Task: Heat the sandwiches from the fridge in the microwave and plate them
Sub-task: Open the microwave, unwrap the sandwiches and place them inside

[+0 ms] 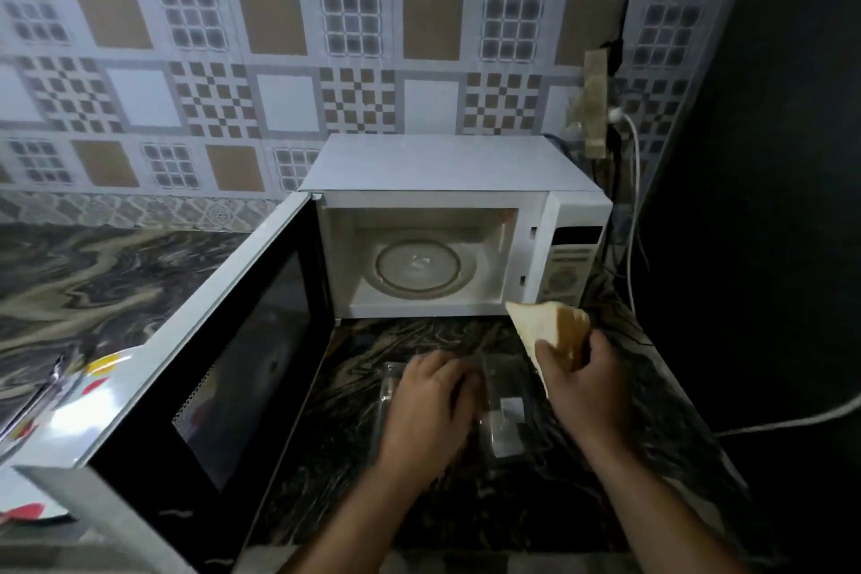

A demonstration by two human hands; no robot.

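While the left hand (426, 405) lies flat, fingers spread, on a clear plastic container (501, 415) on the marbled tabletop (372, 503), the right hand (582, 382) is clamped on a triangular sandwich (543, 331), lifted just before the microwave (447, 219), whose door (223, 340) stands wide open, glass turntable (418, 267) bare.

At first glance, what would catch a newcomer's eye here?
The white microwave at centre, its door swung wide to the left and its glass turntable bare. Just before it, the right hand holds up a triangular sandwich, while the left hand presses on clear packaging on the marbled counter.
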